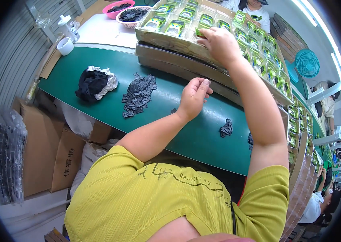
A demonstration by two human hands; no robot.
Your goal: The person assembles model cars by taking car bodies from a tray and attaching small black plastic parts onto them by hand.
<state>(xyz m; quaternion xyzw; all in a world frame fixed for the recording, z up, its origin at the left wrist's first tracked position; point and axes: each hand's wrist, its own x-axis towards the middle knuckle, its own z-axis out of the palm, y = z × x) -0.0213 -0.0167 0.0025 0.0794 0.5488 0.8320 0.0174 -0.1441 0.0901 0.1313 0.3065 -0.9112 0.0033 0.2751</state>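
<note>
My right hand [223, 45] reaches over the near edge of a shallow tray [202, 47] on the far side of the table. Its thumb and fingers pinch a small green piece [198, 32] in one of the compartments, partly covered by the fingertips. Green-and-black items [175, 28] fill the compartments around it. My left hand [194, 98] is raised over the green table [166, 131], in front of the tray stack. Its fingers are curled, with the thumb against them; anything inside is hidden. A pile of small black plastic parts [139, 95] lies left of it.
A dark-and-white cloth bundle [96, 84] lies left of the pile, and a smaller black heap [226, 128] to the right. Behind are a pink bowl [118, 8], a woven basket [132, 17] and a white cup [65, 46]. A teal fan [307, 63] stands right; co-workers sit beyond.
</note>
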